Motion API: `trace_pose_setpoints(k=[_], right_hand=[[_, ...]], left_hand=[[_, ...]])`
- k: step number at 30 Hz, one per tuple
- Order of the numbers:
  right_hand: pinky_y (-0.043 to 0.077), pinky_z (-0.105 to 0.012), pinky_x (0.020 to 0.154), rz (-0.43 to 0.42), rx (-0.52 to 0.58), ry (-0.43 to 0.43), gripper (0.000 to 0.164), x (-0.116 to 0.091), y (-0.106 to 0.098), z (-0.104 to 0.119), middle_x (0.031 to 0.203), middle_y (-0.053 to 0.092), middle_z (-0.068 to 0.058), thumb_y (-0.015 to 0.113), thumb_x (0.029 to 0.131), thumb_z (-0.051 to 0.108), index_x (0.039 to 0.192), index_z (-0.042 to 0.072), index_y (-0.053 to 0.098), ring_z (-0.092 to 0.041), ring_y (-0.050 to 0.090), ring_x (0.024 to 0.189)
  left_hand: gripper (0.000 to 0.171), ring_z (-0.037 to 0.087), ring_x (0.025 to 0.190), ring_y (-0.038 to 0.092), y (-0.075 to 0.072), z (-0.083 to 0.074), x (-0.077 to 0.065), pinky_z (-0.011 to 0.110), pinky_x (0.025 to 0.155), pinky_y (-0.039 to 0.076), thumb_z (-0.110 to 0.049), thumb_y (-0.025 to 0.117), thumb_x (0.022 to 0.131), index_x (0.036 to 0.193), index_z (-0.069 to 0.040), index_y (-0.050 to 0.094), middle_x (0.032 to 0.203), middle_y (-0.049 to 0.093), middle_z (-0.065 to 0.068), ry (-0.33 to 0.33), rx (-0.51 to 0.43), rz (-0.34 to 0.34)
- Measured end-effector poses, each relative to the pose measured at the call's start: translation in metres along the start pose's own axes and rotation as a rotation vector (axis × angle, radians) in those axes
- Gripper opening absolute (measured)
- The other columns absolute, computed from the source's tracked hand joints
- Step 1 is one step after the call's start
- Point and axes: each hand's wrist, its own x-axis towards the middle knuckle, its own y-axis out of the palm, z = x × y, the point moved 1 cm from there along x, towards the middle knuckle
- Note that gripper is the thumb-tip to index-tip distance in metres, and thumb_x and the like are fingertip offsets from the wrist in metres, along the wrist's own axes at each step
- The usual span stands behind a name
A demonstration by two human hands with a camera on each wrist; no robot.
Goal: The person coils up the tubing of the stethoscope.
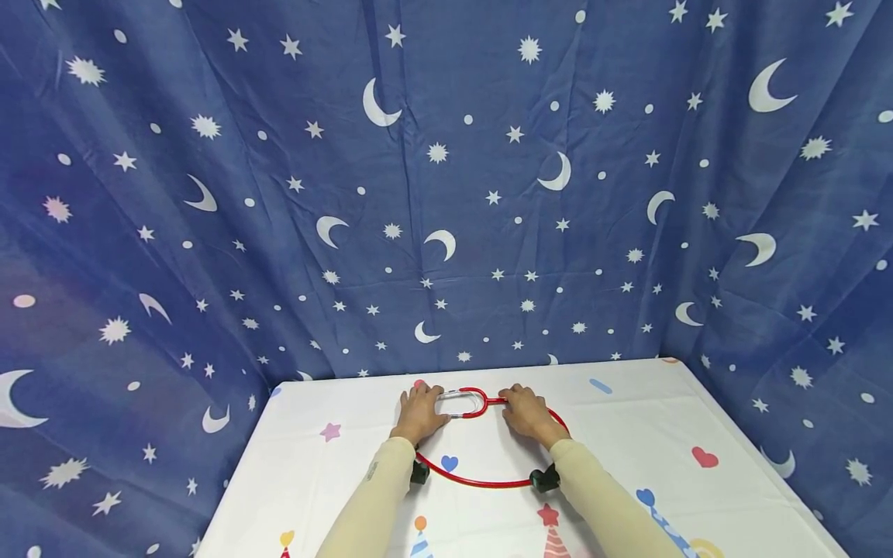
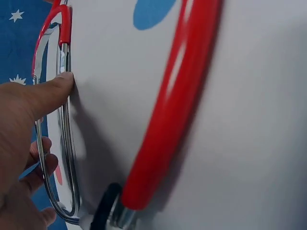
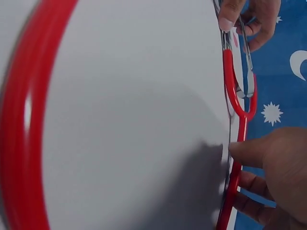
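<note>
A stethoscope [image 1: 476, 483] with red tubing lies on the white tablecloth, its tube looping back towards the person between the forearms. My left hand [image 1: 420, 415] holds the metal ear tubes [image 2: 65, 129], thumb on the near one and fingers at the far side. On the red tubing just right of the Y-shaped fork [image 3: 244, 111], my right hand [image 1: 525, 415] pinches with thumb and fingers. A metal end piece with a black rim [image 2: 108, 211] shows partly beside the left wrist; the rest of it is cut off by that view.
The white tablecloth [image 1: 628, 434] carries printed hearts, stars and party hats. Behind the table and along its sides hangs a blue curtain [image 1: 474, 294] with moons and stars. Dark wrist mounts [image 1: 544, 478] sit near the tube loop.
</note>
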Motion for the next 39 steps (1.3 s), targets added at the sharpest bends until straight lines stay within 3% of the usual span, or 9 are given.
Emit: trace_pose_setpoints(k=[3, 7, 15, 23, 32, 39], right_hand=[[0.050, -0.053, 0.081, -0.042, 0.022, -0.013, 0.021, 0.000, 0.000, -0.003, 0.099, 0.064, -0.008, 0.070, 0.087, 0.011, 0.108, 0.011, 0.070, -0.030, 0.061, 0.098], [0.050, -0.051, 0.075, -0.065, 0.041, -0.006, 0.009, -0.002, 0.001, -0.004, 0.086, 0.061, -0.004, 0.070, 0.087, 0.010, 0.096, 0.011, 0.070, -0.026, 0.061, 0.088], [0.049, -0.041, 0.069, -0.176, 0.104, -0.018, 0.007, -0.013, -0.005, -0.001, 0.083, 0.060, -0.004, 0.070, 0.087, 0.008, 0.093, 0.009, 0.069, -0.017, 0.057, 0.075], [0.050, -0.039, 0.069, -0.293, 0.168, -0.077, 0.008, -0.023, -0.021, 0.010, 0.087, 0.061, -0.004, 0.071, 0.087, 0.006, 0.094, 0.010, 0.069, -0.020, 0.061, 0.076], [0.047, -0.032, 0.065, -0.345, 0.211, -0.109, 0.007, -0.036, -0.035, 0.027, 0.088, 0.060, -0.001, 0.071, 0.088, 0.008, 0.094, 0.012, 0.069, -0.012, 0.054, 0.070], [0.045, -0.029, 0.063, -0.362, 0.212, -0.117, 0.008, -0.044, -0.043, 0.036, 0.090, 0.060, 0.000, 0.070, 0.089, 0.010, 0.096, 0.014, 0.068, -0.011, 0.053, 0.069]], left_hand=[[0.055, 0.032, 0.110, 0.054, 0.001, 0.002, -0.001, 0.057, 0.110, 0.031, -0.029, 0.083, 0.077, 0.125, -0.011, 0.061, 0.112, 0.058, 0.012, 0.012, -0.014, -0.007], [0.057, 0.031, 0.102, 0.058, 0.000, 0.003, -0.004, 0.047, 0.101, 0.042, -0.030, 0.085, 0.076, 0.125, -0.013, 0.062, 0.110, 0.059, 0.009, 0.021, -0.047, -0.007], [0.061, 0.019, 0.091, 0.058, -0.007, -0.003, -0.013, 0.041, 0.086, 0.042, -0.030, 0.086, 0.074, 0.126, -0.014, 0.061, 0.102, 0.060, 0.004, 0.087, -0.030, -0.019], [0.065, 0.020, 0.092, 0.059, -0.016, -0.007, -0.022, 0.042, 0.084, 0.043, -0.020, 0.087, 0.069, 0.127, -0.013, 0.059, 0.095, 0.063, 0.002, 0.132, 0.024, -0.072], [0.044, 0.020, 0.073, 0.063, -0.014, -0.001, -0.026, 0.035, 0.067, 0.044, 0.005, 0.071, 0.066, 0.104, -0.016, 0.064, 0.077, 0.065, -0.001, 0.172, 0.134, -0.290], [0.024, 0.010, 0.064, 0.051, -0.022, 0.003, -0.034, 0.029, 0.061, 0.044, 0.005, 0.068, 0.072, 0.085, -0.015, 0.063, 0.072, 0.061, -0.008, 0.188, 0.022, -0.259]])
